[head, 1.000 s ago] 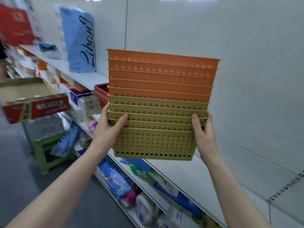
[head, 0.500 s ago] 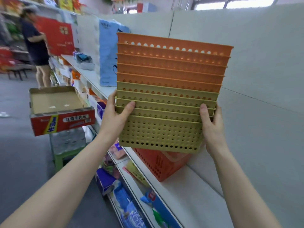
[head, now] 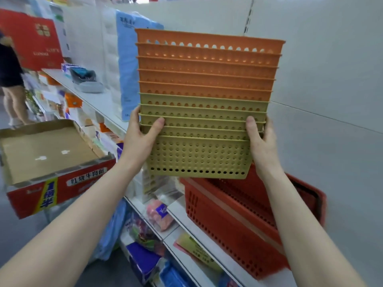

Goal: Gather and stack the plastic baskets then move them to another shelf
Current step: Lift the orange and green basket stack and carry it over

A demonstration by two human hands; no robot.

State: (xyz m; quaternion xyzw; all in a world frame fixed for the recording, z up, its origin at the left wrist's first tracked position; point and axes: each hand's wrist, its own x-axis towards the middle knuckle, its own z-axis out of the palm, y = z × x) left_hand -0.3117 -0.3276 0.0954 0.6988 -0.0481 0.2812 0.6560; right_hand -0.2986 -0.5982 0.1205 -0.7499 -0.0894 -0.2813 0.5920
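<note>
I hold a nested stack of plastic baskets (head: 199, 154) in the air in front of a white shelf unit. Its lower baskets are olive-yellow and its upper ones orange (head: 205, 65), all perforated with round holes. My left hand (head: 141, 139) grips the stack's left side, thumb on the front face. My right hand (head: 262, 141) grips the right side the same way. Below the stack, a red shopping basket (head: 238, 216) stands on the white shelf (head: 209, 243).
An open cardboard box (head: 49, 162) with a red front sits at the left on a stool. The upper shelf (head: 91, 98) carries a blue pack of tissue rolls (head: 128, 65) and a grey shoe (head: 87, 79). A person (head: 10, 75) stands in the aisle far left. Lower shelves hold packaged goods.
My view has swung along the shelf to the left. The stack stays in both hands and now hangs over the red shopping basket, which has come fully into view.
</note>
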